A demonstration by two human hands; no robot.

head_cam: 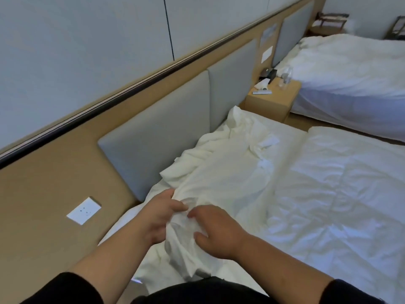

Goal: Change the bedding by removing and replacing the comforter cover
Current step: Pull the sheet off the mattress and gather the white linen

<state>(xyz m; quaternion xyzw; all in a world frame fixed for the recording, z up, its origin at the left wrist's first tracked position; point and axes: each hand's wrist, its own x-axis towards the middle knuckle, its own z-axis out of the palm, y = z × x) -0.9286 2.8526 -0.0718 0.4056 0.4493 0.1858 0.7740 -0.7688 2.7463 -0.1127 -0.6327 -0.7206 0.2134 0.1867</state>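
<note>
Left hand gripping bunched white comforter cover, right hand pinching the same bunch just beside it, comforter right of the hands, headboard beyond them

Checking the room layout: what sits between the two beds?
A wooden nightstand, carrying clear bottles and small items, in the head view.
</note>
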